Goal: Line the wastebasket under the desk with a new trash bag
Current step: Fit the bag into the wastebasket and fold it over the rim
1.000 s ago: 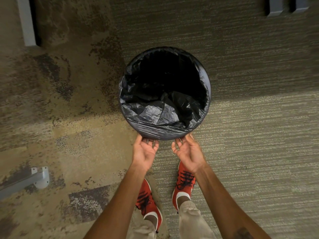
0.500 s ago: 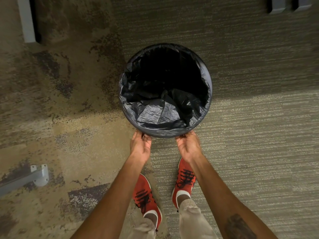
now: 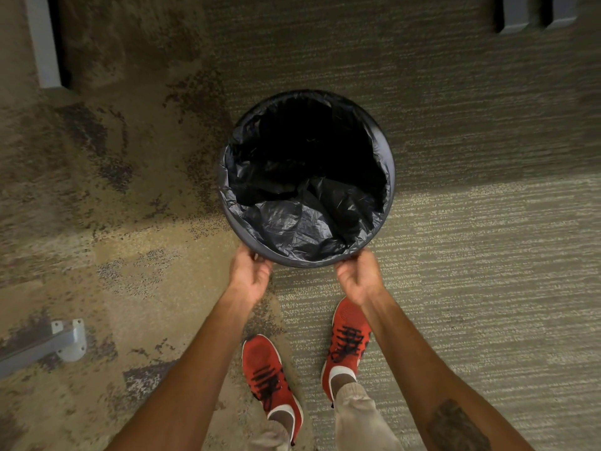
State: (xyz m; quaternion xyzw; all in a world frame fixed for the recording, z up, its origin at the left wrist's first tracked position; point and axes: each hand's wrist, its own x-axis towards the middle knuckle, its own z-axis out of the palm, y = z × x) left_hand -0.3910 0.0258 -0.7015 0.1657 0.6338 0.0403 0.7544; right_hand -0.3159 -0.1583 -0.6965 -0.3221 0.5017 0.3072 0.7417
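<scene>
- The round wastebasket [image 3: 388, 190] stands upright on the carpet [image 3: 487, 288], its open mouth facing straight up toward the camera, so its long axis runs vertically, away from the viewer
- A black trash bag [image 3: 292, 222] lines it: the plastic is folded over the rim all the way round and sags in crumpled folds inside, the near part catching light, the far part lost in darkness
- The basket sits just ahead of the person's feet, where the mottled brown carpet on the left meets the striped grey carpet on the right
- The left hand [image 3: 248, 275] is at the near-left edge of the basket, back of the hand up, fingers curled against the bag-covered rim; it grips the rim there
- The right hand [image 3: 357, 276] mirrors it at the near-right edge, knuckles up, fingers bent and closed on the rim plastic
- Both forearms reach forward and slightly inward from the bottom of the frame, wrists roughly straight; the right forearm bears a dark tattoo [image 3: 455, 428]
- Two red shoes [image 3: 270, 372] with black laces stand below the hands, toes pointing toward the basket
- A grey metal furniture foot [image 3: 70, 340] lies at the left edge, well apart from the basket
</scene>
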